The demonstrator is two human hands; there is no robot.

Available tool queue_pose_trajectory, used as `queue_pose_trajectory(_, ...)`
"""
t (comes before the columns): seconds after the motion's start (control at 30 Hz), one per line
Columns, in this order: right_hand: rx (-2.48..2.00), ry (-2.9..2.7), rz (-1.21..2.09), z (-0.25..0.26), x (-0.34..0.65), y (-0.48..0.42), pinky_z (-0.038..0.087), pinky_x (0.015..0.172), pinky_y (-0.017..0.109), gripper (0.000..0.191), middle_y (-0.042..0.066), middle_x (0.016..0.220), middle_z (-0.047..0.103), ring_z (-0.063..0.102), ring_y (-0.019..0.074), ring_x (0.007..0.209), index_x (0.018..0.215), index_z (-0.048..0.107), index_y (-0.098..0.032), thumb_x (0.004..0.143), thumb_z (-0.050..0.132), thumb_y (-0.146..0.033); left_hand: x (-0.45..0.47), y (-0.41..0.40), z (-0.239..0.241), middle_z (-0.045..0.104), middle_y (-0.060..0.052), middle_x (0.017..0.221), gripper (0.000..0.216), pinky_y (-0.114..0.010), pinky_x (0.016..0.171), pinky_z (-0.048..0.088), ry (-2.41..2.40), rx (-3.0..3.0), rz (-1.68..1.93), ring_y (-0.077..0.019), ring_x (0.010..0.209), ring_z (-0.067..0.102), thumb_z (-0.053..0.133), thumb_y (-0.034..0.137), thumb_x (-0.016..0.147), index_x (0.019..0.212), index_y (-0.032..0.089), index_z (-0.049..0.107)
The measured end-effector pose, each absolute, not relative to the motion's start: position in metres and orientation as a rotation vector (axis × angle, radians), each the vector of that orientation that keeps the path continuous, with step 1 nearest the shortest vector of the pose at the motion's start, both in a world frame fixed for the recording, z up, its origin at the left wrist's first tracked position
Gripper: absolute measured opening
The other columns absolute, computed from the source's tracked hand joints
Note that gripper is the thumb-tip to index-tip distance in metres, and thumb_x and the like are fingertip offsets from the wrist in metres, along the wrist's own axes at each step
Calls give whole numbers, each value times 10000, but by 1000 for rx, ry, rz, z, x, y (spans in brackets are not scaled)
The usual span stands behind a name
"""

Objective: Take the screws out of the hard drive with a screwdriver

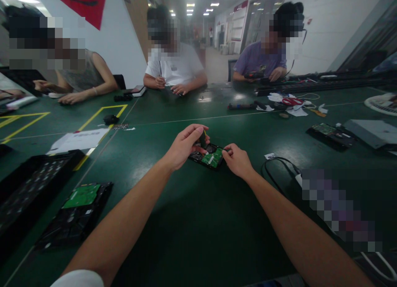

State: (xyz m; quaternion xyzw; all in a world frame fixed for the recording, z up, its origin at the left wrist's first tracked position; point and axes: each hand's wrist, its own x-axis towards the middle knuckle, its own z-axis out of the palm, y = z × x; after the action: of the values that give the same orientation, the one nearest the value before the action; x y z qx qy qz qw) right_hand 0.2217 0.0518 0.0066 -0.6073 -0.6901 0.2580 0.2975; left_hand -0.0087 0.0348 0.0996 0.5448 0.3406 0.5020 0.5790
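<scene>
While the left hand [185, 146], fingers curled closed, grips a dark tool [202, 139] over the hard drive [213, 158], the right hand [238, 161] pinches the drive's edge; green table [198, 229] beneath.

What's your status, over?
Left hand gripping dark, yellow-marked tool. Right hand at right edge of black rectangular drive, green circuit board up. Left hand partly hides drive.
</scene>
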Motion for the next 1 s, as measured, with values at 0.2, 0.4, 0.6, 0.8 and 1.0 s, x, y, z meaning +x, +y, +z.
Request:
queue_pose_trajectory(0.2, -1655, -1796, 669, 5, 220, 53, 486, 669, 295, 181, 44, 893, 757, 712, 182, 763, 1084, 636, -211, 1010, 604, -372, -9, 35, 99, 710, -67, 984, 310, -318, 764, 635, 753, 1221, 1189, -197, 949, 703, 654, 469, 970, 1141, 210, 647)
queue_pose_trajectory(0.4, -1668, -1825, 583, 5, 220, 53, 477, 681, 310, 377, 33, 858, 749, 706, 197, 779, 1124, 632, -204, 921, 741, -502, -10, 35, 99, 701, -75, 997, 314, -326, 802, 635, 726, 1237, 1155, -201, 987, 695, 655, 478, 971, 1117, 200, 664)
queue_pose_trajectory(0.6, -1626, -1874, 629, 9, 219, 51, 466, 675, 315, 535, 18, 843, 748, 696, 193, 755, 1259, 619, -206, 885, 771, -557, -10, 36, 98, 698, -76, 997, 306, -332, 816, 631, 709, 1246, 1139, -203, 996, 691, 659, 467, 969, 1119, 201, 667)
queue_pose_trajectory(0.8, -1618, -1918, 750, 19, 220, 48, 466, 660, 310, 683, 14, 857, 722, 671, 192, 747, 1308, 608, -208, 823, 800, -650, -11, 35, 99, 698, -78, 999, 294, -330, 804, 631, 713, 1240, 1139, -206, 996, 688, 655, 457, 971, 1106, 197, 661)
queue_pose_trajectory(1.0, -1497, -2072, 714, 26, 229, 39, 541, 905, 401, 998, 144, 1315, 549, 655, 273, 1057, 1447, 555, -226, 642, 906, -698, -10, 33, 102, 695, -75, 987, 281, -317, 799, 629, 710, 1240, 1137, -202, 995, 686, 650, 444, 977, 1102, 193, 658)
